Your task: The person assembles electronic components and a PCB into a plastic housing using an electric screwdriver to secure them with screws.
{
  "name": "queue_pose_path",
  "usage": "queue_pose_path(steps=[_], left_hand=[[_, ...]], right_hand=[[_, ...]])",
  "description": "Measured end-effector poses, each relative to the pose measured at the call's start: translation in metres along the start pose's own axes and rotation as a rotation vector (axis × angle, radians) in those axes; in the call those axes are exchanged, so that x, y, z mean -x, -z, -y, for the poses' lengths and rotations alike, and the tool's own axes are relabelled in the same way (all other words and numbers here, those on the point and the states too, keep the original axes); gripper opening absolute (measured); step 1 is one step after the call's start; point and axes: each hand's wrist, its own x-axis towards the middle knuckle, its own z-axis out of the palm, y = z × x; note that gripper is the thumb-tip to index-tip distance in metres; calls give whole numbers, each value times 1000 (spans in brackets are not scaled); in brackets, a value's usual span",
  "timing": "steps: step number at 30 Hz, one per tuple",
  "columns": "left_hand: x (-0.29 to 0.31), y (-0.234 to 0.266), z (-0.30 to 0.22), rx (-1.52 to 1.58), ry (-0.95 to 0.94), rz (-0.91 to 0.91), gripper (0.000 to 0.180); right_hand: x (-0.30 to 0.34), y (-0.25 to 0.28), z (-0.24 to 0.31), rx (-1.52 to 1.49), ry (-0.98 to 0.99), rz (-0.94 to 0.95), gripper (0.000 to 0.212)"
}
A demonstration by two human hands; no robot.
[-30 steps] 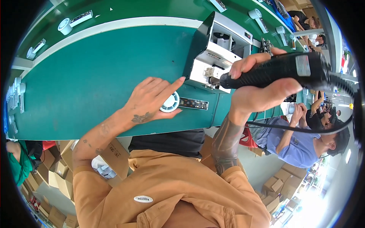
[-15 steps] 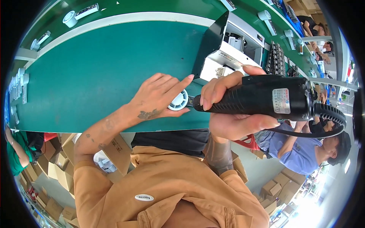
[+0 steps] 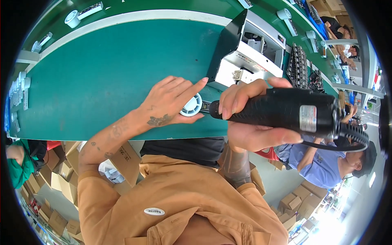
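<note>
My left hand [image 3: 169, 98] holds a small white round part with slots [image 3: 192, 105] against the bench, thumb and index finger on either side of its rim. A narrow strip with a circuit board [image 3: 206, 107] sticks out to the right of the round part. In my right hand [image 3: 247, 118] is a black corded electric screwdriver [image 3: 281, 112], lying nearly level with its nose pointing left. That nose meets the strip beside the round part; the bit itself is hidden. Fingers wrap over the screwdriver's front grip, with the thumb along its near side.
A silver and black box-shaped machine [image 3: 249, 53] stands just beyond my right hand. Dark racks of small parts [image 3: 299, 67] lie right of it. More white round parts with strips [image 3: 83, 14] rest along the far green ledge. Other people [image 3: 326, 163] and cardboard boxes [image 3: 302, 202] surround the green bench [image 3: 102, 69].
The screwdriver's rear end has dipped slightly toward me and its body has turned a little. My left hand keeps its hold on the round part. The view has shifted slightly.
</note>
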Motion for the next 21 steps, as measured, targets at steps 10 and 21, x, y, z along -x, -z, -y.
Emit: queue_pose_path(steps=[10,21], left_hand=[[2,-1,5,3,-70,-18,71],[-1,-4,6,14,-115,-53,63]], right_hand=[[13,-5,1,123,13,125,96],[4,53,38,-383,-86,-137,73]])
